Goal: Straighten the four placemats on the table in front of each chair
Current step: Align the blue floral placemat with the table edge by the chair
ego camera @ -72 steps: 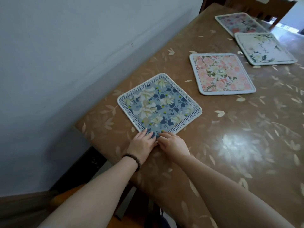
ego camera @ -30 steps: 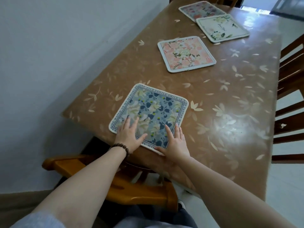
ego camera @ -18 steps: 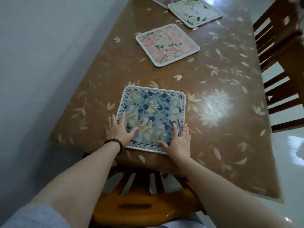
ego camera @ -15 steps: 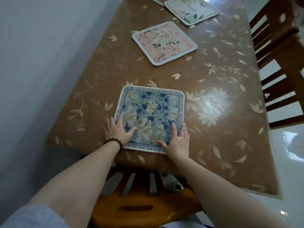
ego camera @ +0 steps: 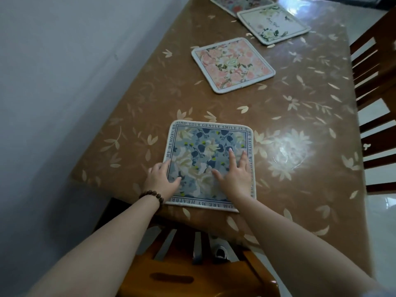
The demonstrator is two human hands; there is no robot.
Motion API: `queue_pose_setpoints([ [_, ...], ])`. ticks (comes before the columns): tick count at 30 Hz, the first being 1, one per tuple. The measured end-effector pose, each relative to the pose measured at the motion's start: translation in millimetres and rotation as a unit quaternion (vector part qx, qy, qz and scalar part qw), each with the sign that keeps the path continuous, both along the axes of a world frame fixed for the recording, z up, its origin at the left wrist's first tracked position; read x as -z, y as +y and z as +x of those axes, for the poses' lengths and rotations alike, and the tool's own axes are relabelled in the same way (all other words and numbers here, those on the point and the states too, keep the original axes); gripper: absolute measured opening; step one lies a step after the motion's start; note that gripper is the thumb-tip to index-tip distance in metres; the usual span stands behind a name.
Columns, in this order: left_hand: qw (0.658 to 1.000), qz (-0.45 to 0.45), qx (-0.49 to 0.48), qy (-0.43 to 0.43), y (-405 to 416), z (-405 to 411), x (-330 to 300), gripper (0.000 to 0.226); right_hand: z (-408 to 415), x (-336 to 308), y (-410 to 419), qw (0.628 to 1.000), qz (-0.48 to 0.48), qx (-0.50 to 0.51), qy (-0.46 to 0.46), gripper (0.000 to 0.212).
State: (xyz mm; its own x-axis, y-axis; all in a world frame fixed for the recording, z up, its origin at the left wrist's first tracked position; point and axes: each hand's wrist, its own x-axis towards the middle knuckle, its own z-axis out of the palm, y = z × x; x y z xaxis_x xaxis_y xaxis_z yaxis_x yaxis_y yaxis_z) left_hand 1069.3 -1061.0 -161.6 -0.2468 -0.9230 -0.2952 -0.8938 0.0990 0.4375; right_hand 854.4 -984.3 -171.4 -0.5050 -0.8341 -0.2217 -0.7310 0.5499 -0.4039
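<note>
A blue floral placemat (ego camera: 211,144) with a text border lies square to the near short end of the brown table (ego camera: 300,125). My left hand (ego camera: 160,179) rests flat on its left edge, fingers spread. My right hand (ego camera: 234,175) presses flat on its right half. A pink floral placemat (ego camera: 232,64) lies farther up the table, turned at an angle. Beyond it a white floral placemat (ego camera: 273,22) sits skewed, touching a dark floral placemat (ego camera: 237,3) that the top edge of the frame cuts off.
A grey wall (ego camera: 64,71) runs along the table's left side. An orange wooden chair (ego camera: 192,271) stands tucked under the near end below my arms. Dark wooden chairs (ego camera: 377,93) line the right side over a glossy white floor.
The blue placemat has been turned from a diamond angle to square with the table end. Both hands went from pinching its near corner to lying flat on it; my right hand slid inward.
</note>
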Motion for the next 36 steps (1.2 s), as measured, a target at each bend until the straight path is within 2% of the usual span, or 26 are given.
queue_pose_setpoints([
  [4, 1.0, 0.008, 0.001, -0.022, 12, -3, 2, 0.07, -20, 5, 3, 0.997, 0.03, 0.065, -0.004, 0.092],
  [11, 0.999, 0.005, -0.027, -0.033, 20, -13, 1, 0.072, -33, 12, 3, 0.998, 0.029, 0.05, -0.03, 0.09],
  [16, 0.998, -0.002, -0.045, -0.035, 35, -8, 2, 0.071, -49, 13, -29, 0.999, 0.021, -0.013, -0.03, 0.085],
  [21, 0.997, 0.035, -0.073, -0.005, 49, 9, -2, 0.071, -52, 10, -90, 0.99, 0.023, -0.14, -0.027, 0.084],
  [26, 0.998, 0.054, -0.033, -0.015, 59, 32, -9, 0.067, -46, 6, -131, 0.972, 0.029, -0.233, -0.02, 0.08],
  [33, 0.996, -0.057, 0.024, -0.063, 11, 59, -15, 0.069, -25, -1, -83, 0.985, 0.018, -0.171, -0.001, 0.081],
  [36, 0.995, -0.048, 0.02, -0.085, -26, 65, -18, 0.077, -3, -2, -41, 0.993, 0.007, -0.122, 0.001, 0.084],
])
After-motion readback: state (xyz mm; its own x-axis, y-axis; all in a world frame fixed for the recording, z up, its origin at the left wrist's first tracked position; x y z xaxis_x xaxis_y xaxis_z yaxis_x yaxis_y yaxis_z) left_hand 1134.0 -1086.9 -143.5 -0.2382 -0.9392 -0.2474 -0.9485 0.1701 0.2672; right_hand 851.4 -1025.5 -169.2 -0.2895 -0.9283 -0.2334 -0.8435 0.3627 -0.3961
